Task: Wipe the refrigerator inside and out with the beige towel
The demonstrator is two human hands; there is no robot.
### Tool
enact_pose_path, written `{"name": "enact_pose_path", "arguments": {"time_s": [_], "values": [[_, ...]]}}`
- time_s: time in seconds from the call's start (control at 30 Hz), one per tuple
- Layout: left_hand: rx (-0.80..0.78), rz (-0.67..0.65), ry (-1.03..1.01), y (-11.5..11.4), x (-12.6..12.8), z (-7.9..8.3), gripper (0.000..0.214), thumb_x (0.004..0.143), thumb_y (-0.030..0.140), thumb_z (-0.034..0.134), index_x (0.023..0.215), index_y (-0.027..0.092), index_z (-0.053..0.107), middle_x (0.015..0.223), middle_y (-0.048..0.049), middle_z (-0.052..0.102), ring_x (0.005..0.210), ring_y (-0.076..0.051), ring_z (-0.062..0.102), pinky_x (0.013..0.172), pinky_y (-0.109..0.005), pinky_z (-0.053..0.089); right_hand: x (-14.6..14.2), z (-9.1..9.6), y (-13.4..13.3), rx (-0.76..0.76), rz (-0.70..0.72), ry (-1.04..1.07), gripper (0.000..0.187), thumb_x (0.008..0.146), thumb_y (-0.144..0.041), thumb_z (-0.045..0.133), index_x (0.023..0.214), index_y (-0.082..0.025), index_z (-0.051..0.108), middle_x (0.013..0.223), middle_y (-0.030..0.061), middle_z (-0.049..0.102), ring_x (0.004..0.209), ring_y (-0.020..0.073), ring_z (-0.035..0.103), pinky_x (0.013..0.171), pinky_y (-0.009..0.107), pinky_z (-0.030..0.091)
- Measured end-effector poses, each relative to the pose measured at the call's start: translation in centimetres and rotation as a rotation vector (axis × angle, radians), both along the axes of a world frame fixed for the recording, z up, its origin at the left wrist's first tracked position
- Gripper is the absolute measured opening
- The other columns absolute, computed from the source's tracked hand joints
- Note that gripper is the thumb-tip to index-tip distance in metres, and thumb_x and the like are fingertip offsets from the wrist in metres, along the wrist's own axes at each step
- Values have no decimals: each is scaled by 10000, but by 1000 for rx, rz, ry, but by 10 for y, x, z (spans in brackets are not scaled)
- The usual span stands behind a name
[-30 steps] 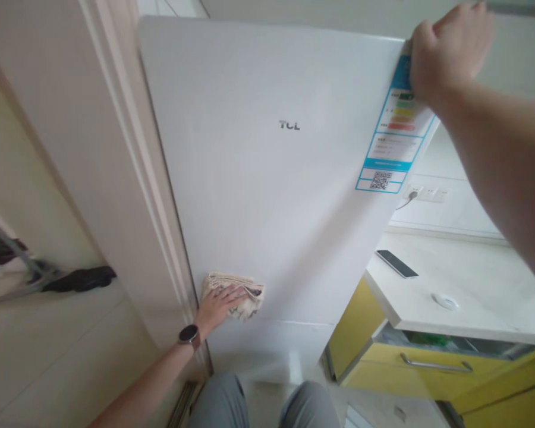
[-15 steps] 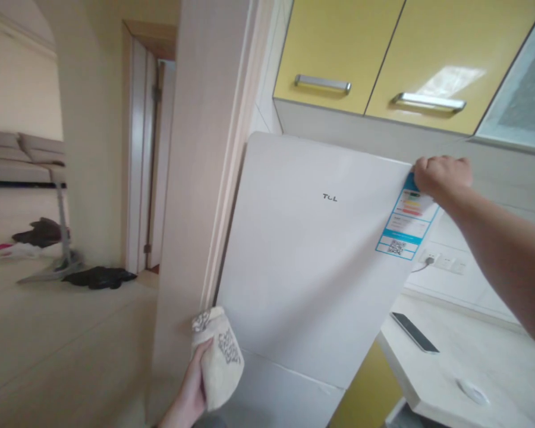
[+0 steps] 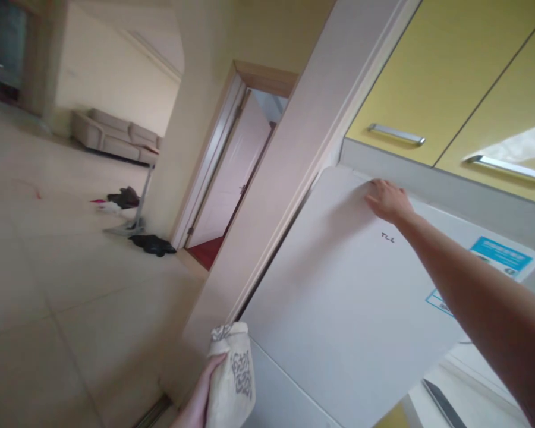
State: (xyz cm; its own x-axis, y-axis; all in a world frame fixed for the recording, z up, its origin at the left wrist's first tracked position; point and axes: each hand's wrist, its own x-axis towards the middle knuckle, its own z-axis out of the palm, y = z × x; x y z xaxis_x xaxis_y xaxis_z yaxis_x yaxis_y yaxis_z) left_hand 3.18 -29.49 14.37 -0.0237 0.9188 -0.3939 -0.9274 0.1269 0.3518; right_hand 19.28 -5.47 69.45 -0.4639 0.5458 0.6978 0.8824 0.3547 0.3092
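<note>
High on the fridge [image 3: 339, 309], the right hand [image 3: 390, 202], moved leftward, rests half-open; left hand [image 3: 200, 395] grips cloth [image 3: 235, 375].

Sofa [image 3: 116, 141] along far wall [image 3: 116, 80]. Black bag [image 3: 154, 244] on floor [image 3: 31, 285] beside long-handled tool [image 3: 144, 196]. Door [image 3: 232, 172] open. Yellow cabinets [image 3: 423, 71] upper right. Phone [image 3: 443, 404] on counter [image 3: 477, 397].

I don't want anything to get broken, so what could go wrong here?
The folded cream cloth with a dark grey pattern might drop, since only the left hand holds it. The right hand could slip, as it rests at the top edge of the smooth-looking white refrigerator. And the dark, flat, rectangular phone might get knocked off, because it lies near the edge of the white countertop.
</note>
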Motion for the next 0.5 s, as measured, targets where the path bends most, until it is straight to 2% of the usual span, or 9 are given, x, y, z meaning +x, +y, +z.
{"name": "enact_pose_path", "arguments": {"time_s": [0.1,0.2,0.3,0.4,0.5], "values": [[56,-44,-135,-12,-19,29,542,856,520,660,1315,234,692,1037,-80,816,1116,-350,769,1017,-448,626,-29,-8,5,67,-35,92,541,939,-480,473,1363,-153,546,1431,287,557,1347,424,491,1106,604,359],[39,45,-106,-25,-39,46,576,882,450,649,1382,167,665,1035,-95,820,1051,-347,787,1003,-454,624,-34,-15,6,149,-38,123,532,905,-528,551,1294,-166,570,1390,328,554,1316,443,476,1061,613,361],[36,103,-78,-37,-57,50,641,888,396,673,1439,74,612,1120,-158,803,1015,-348,794,991,-449,622,-30,-13,5,123,-37,134,479,923,-522,539,1270,-194,570,1380,334,559,1283,431,489,1011,609,366],[30,183,-49,-44,-71,48,603,912,367,655,1449,97,606,1141,-144,802,957,-328,804,956,-442,635,-30,-6,4,96,-60,116,490,926,-515,542,1296,-194,566,1392,329,554,1289,422,481,1003,597,356],[-4,223,-21,-50,-82,46,573,928,375,639,1436,111,623,1101,-131,810,923,-328,807,910,-438,649,-38,-7,0,131,-89,170,514,926,-500,568,1333,-186,566,1396,319,552,1313,411,462,1018,586,343]]}}
